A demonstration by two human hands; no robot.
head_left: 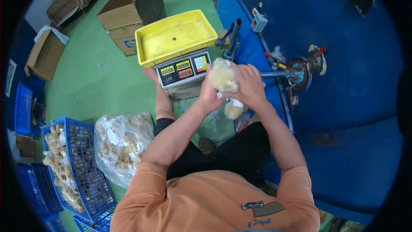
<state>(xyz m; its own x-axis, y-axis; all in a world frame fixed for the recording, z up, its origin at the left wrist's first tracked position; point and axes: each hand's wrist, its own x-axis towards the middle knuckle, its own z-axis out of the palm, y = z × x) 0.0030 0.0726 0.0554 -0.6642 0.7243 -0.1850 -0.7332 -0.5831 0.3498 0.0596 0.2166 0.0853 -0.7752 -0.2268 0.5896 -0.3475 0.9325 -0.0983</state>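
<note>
A fluffy cream plush toy with white patches is held up in front of me, between both hands. My left hand is closed around its left side. My right hand grips it from the right, fingers bent over it. A second cream tuft hangs below my hands; whether it belongs to the same toy, I cannot tell. Just right of my right hand, a metal tube juts out from the blue machine. My right hand hides the tube's near end.
Beyond my hands stands a digital scale bearing a yellow tray with a small dark object. Cardboard boxes are farther left. At lower left are a clear bag of plush pieces and a filled blue crate.
</note>
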